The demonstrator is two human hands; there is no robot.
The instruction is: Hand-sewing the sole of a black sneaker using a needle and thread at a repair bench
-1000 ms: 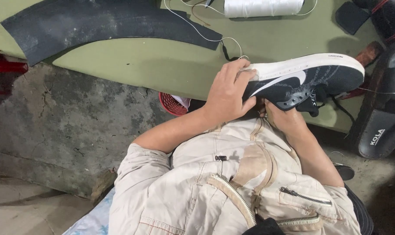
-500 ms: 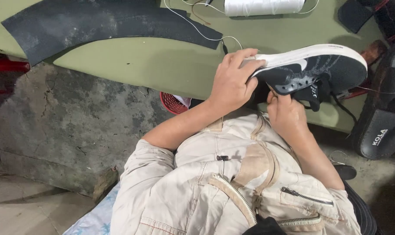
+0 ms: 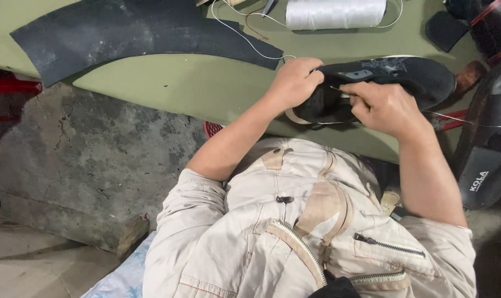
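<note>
A black sneaker (image 3: 405,74) lies sole-up over the edge of the green table (image 3: 167,83). My left hand (image 3: 294,83) grips the sneaker at its heel end. My right hand (image 3: 386,107) rests against the sneaker's side and pinches a thin metal needle (image 3: 339,88) that points toward the left hand. A white thread (image 3: 245,38) runs from the sneaker across the table toward the spool.
A large curved sheet of black rubber (image 3: 123,38) lies on the table at the left. A white thread spool (image 3: 336,12) sits at the back. Black sandals (image 3: 491,149) and dark pieces lie at the right. A red basket rim (image 3: 213,128) shows below the table edge.
The sneaker has been turned from its side to sole-up. My right hand came up from beneath it and now holds a needle at its side. The left hand stayed on the heel.
</note>
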